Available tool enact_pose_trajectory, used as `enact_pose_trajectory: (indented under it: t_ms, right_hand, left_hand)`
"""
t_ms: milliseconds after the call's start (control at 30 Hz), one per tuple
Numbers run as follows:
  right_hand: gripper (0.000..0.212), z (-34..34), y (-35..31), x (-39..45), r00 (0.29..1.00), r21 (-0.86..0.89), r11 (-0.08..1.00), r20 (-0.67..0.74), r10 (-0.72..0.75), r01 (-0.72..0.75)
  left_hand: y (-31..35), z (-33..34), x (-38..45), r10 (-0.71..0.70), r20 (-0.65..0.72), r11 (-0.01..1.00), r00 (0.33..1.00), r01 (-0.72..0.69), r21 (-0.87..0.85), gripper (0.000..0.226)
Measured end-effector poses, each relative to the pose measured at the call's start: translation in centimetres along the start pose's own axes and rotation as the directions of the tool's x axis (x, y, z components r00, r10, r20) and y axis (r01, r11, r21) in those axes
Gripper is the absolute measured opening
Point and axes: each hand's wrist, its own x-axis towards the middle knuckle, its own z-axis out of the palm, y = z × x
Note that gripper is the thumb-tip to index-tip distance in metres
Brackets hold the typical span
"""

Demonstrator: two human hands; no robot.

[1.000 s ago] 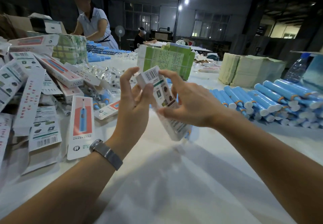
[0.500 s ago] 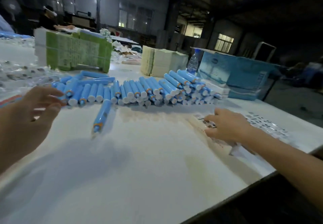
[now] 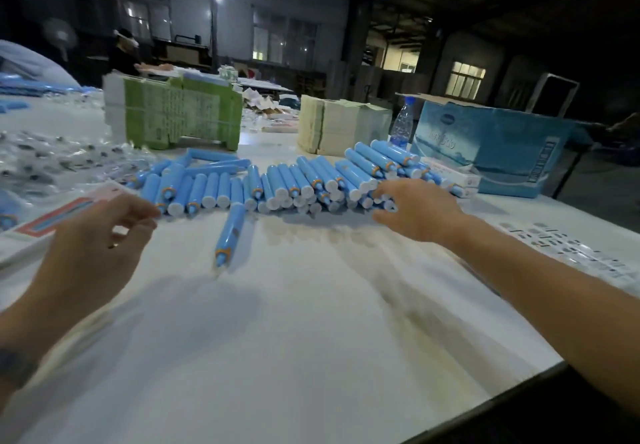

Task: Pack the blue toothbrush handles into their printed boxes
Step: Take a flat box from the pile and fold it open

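Observation:
A long pile of blue toothbrush handles (image 3: 294, 183) with white end caps and orange rings lies across the white table (image 3: 311, 339). One handle (image 3: 230, 232) lies apart, in front of the pile. My right hand (image 3: 419, 211) reaches over the pile's right end, fingers spread and touching the caps, holding nothing. My left hand (image 3: 93, 235) hovers at the left with loosely curved fingers, empty. A flat printed box (image 3: 52, 218) with a red panel lies just beyond it. More printed packaging (image 3: 568, 246) lies at the right table edge.
A green bundle of flat cartons (image 3: 180, 117) and a pale stack (image 3: 339, 124) stand behind the pile. A blue cardboard box (image 3: 491, 145) and a water bottle (image 3: 401, 124) sit at the back right. Clear plastic bags (image 3: 52, 159) lie at the left. The table's edge drops away at the lower right.
The packed box has left my hands and now lies at the right edge. The view swung right to the handles. My right hand moved from the right edge up onto the pile.

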Motion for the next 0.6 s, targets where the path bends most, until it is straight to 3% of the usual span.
enact_pose_trajectory:
  t_ms: [67,167,267,367,500,600]
  right_hand:
    - [0.031,-0.5,-6.4,1.6,0.987,0.201,0.969,-0.099,-0.124,0.142]
    - [0.023,-1.1,-16.0,4.0,0.938,0.448,0.832,-0.262,-0.229,0.328]
    - [0.018,-1.7,-24.0,5.8,0.901,0.621,0.662,-0.377,-0.217,0.419]
    - [0.014,-1.0,-29.2,6.4,0.886,0.737,0.502,-0.437,-0.155,0.452]
    - [0.015,1.3,-31.3,5.5,0.867,0.738,0.457,-0.432,-0.246,0.497]
    - [0.013,1.5,-31.3,5.3,0.867,0.765,0.41,-0.425,-0.259,0.497]
  left_hand:
    - [1.2,-0.3,-0.3,0.047,-0.04,0.999,0.998,-0.046,0.023,0.023]
    - [1.3,-0.7,-0.1,0.024,-0.086,0.997,0.996,-0.017,0.071,0.04]
    - [1.6,-1.4,0.1,0.087,-0.153,0.985,0.984,-0.062,0.163,0.031]
    - [1.1,-3.0,0.7,0.081,-0.167,0.928,0.983,-0.013,0.373,0.02]
    - [0.0,-5.9,1.4,-0.041,-0.192,0.682,0.98,0.168,0.712,0.032]
    - [-1.2,-8.2,2.0,-0.301,-0.23,0.463,0.926,0.352,0.814,0.052]
